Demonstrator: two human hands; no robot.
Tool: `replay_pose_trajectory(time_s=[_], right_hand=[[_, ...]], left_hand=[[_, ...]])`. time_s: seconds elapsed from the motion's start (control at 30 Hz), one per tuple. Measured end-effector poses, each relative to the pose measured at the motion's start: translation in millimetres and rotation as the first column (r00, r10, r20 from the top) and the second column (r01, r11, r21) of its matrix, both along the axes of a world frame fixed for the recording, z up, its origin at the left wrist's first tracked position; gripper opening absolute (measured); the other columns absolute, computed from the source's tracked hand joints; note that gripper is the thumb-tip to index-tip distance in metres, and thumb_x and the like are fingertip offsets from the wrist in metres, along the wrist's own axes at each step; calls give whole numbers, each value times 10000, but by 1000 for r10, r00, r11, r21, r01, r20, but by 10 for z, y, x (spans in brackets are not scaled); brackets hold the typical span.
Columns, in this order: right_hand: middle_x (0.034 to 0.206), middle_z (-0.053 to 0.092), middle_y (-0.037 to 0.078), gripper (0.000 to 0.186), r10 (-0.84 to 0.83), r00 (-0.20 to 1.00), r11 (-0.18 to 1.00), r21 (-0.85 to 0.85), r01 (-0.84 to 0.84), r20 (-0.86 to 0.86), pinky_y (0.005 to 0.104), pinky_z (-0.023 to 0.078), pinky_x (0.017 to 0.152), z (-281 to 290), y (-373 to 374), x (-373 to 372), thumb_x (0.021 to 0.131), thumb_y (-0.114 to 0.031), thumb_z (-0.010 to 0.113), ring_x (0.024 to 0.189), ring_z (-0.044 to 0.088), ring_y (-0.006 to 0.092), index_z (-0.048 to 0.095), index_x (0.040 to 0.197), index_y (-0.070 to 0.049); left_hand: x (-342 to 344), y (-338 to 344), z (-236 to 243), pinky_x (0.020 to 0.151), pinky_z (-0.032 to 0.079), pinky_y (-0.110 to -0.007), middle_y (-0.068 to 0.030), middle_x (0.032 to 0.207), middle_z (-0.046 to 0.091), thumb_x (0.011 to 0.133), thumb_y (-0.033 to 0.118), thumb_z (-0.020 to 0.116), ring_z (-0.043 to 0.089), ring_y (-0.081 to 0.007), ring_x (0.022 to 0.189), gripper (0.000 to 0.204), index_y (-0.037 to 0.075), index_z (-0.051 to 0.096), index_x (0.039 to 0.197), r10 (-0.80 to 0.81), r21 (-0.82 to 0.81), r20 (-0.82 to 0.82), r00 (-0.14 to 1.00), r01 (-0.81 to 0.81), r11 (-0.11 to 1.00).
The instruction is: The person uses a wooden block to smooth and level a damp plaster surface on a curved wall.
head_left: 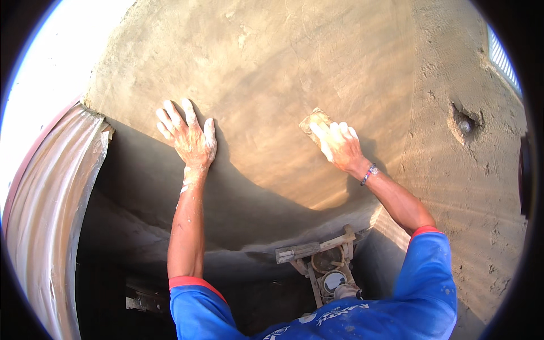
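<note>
My left hand lies flat against a plastered wall, fingers spread and flecked with pale plaster. It holds nothing. To the right, my right hand is closed on a tan, roughly rectangular sponge block pressed to the same wall. The fingers cover part of the block, so its thickness and underside are hidden. Around both hands the wall surface is mostly smooth, with sunlight on its upper part and my shadow across the lower part.
Rougher plaster with a hole holding a round fitting is at the right. Below me are a wooden trestle and a bucket. A plastic sheet hangs at the left. A slatted opening shows at upper right.
</note>
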State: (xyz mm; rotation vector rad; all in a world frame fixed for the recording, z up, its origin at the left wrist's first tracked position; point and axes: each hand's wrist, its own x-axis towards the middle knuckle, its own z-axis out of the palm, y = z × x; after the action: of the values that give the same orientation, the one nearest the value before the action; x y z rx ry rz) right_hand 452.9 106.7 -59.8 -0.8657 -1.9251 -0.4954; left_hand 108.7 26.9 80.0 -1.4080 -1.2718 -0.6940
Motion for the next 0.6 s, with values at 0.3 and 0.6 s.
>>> replay_pose_trajectory(time_s=[0.3, 0.6], right_hand=[[1003, 662, 163, 445, 58, 932, 972, 235, 30, -359, 488, 530, 781, 2424, 326, 278, 896, -217, 625, 903, 631, 385, 627, 1338, -171], [1032, 617, 91, 606, -45, 983, 982, 187, 12, 175, 408, 492, 747, 1223, 237, 518, 817, -211, 724, 890, 593, 287, 577, 1403, -261]], left_hand=[[1278, 398, 12, 1197, 47, -640, -231, 1659, 143, 900, 447, 679, 63, -471, 1529, 805, 119, 347, 1555, -194, -112, 9, 981, 194, 975], [1338, 574, -8, 1205, 39, -634, -161, 1673, 176, 904, 490, 660, 117, -450, 1530, 830, 114, 325, 1563, -77, -66, 19, 997, 78, 995]])
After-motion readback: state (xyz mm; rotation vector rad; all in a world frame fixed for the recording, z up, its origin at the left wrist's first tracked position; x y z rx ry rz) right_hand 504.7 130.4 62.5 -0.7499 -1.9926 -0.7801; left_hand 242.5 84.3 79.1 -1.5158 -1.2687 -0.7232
